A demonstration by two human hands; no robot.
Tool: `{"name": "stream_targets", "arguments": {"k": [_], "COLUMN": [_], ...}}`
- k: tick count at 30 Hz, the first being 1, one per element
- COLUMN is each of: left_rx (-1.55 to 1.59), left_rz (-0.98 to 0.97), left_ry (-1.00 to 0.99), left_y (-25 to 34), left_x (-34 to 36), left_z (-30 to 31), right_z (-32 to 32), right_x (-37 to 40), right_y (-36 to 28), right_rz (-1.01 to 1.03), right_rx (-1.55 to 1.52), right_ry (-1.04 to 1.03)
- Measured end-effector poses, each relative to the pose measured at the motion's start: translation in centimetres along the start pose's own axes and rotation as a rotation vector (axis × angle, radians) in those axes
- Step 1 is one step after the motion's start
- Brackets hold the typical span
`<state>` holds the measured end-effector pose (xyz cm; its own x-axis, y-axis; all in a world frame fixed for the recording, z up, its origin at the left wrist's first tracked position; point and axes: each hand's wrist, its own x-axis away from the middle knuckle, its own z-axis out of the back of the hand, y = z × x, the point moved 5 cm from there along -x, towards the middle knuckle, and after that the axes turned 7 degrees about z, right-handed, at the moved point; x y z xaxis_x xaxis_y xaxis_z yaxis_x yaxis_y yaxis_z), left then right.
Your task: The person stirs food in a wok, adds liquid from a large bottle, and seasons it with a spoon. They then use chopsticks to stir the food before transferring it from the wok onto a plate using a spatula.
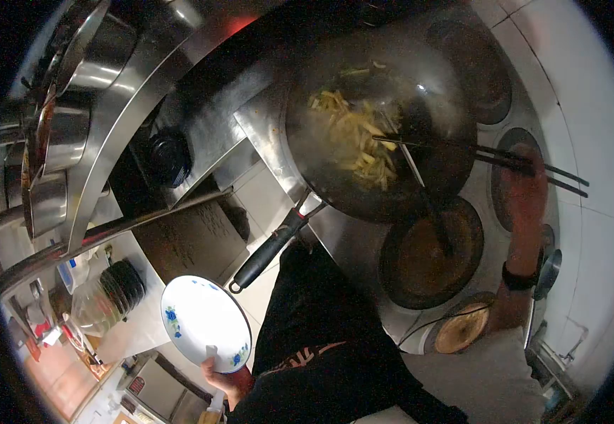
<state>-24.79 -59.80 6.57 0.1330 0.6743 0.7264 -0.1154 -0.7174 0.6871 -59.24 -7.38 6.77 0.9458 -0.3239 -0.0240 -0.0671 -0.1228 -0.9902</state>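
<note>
My left hand [227, 384] grips a white oval plate [204, 318] with blue flower decorations by its near rim, thumb on top. The plate is tilted and has no food on it. My right hand [524, 185] is closed around a pair of long dark chopsticks [487, 150], whose tips reach into the wok [307, 152]. Pale yellow-green strips of food [363, 141] lie in the steaming wok, near the chopstick tips. A turner [434, 212] with a dark handle rests in the wok, its handle sticking out over the near rim.
The wok's black handle [268, 251] points towards me, near the plate. Round burner covers [434, 254] line the metal stove beside a tiled wall [604, 177]. Metal pots [66, 134] stand on a shelf [119, 127] at left; a stack of black bowls [123, 286] sits below.
</note>
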Motion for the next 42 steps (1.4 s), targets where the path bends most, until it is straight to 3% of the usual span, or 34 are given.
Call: {"name": "stream_targets", "arguments": {"k": [3, 5, 11, 15, 17, 18, 20, 23, 24, 26, 27, 29, 31, 32, 34, 35, 37, 39, 41, 42], "left_rx": [0.016, 0.013, 0.012, 0.015, 0.01, 0.061, 0.087, -0.068, 0.098, 0.106, 0.154, 0.182, 0.157, 0.186, 0.243, 0.261, 0.33, 0.442, 0.527, 0.583], "left_rz": [-0.004, 0.0, -0.013, 0.003, -0.056, -0.022, 0.005, 0.008, -0.084, -0.062, -0.051, -0.046, 0.018, 0.029, 0.03, 0.024, 0.038, 0.061, -0.011, -0.045], "left_ry": [-0.031, -0.072, -0.107, -0.08, -0.11, -0.136, -0.113, -0.078, -0.089, -0.089, -0.095, -0.063, -0.196, -0.17, -0.172, -0.218, -0.16, -0.137, -0.107, -0.127], "left_y": [-0.1, 0.2, -0.4, -0.1, 0.0, -0.4, -0.6, -0.1, 0.3, 0.4, 0.2, 0.2, 0.8, 1.4, 2.6, 2.7, 1.9, 3.1, 3.2, 3.6], "left_x": [-0.3, -0.2, -0.7, -0.1, -0.3, -1.1, -2.3, -1.8, -1.1, -1.4, -1.7, -2.2, -3.5, -3.6, -4.4, -5.8, -8.1, -10.4, -13.3, -14.0], "left_z": [0.5, 1.0, 1.3, -0.1, -0.1, 1.3, 3.0, 3.0, 1.7, 3.5, 3.9, 4.6, 6.6, 7.0, 8.8, 10.0, 12.2, 16.4, 20.7, 22.4], "right_z": [0.0, 0.5, 3.2, -0.5, -4.4, -6.0, -9.1, -7.0, -6.6, -5.9, -5.3, -4.2, -7.4, -10.3, -13.2, -16.3, -22.2, -29.9, -37.2, -41.6], "right_x": [-0.2, 0.5, -1.0, 1.4, 3.6, 4.8, 7.0, 8.2, 8.5, 9.7, 10.0, 9.4, 10.1, 12.6, 14.3, 15.9, 19.0, 26.5, 33.2, 38.0], "right_y": [0.1, -0.2, -0.9, -4.6, -7.6, -9.0, -10.7, -9.9, -10.3, -11.2, -11.3, -10.7, -8.6, -11.4, -9.9, -8.7, -5.1, -0.7, 4.5, 4.5], "right_rz": [0.085, -0.034, -0.037, -0.022, 0.015, 0.045, -0.089, 0.005, 0.009, 0.094, 0.099, 0.068, -0.004, -0.08, -0.126, -0.158, -0.247, -0.201, -0.107, -0.156], "right_rx": [0.169, 0.013, 0.013, -0.014, -0.198, -0.199, -0.713, -0.807, -0.798, -0.141, -0.139, -0.267, -0.433, 0.049, -0.385, -0.407, -0.238, -0.183, 0.028, -0.068], "right_ry": [-0.15, -0.086, -0.022, 0.113, -0.107, -0.11, -0.27, -0.144, -0.135, -0.358, -0.369, -0.239, -0.159, 0.351, -0.102, -0.176, -0.456, -0.745, -1.221, -1.312]}}
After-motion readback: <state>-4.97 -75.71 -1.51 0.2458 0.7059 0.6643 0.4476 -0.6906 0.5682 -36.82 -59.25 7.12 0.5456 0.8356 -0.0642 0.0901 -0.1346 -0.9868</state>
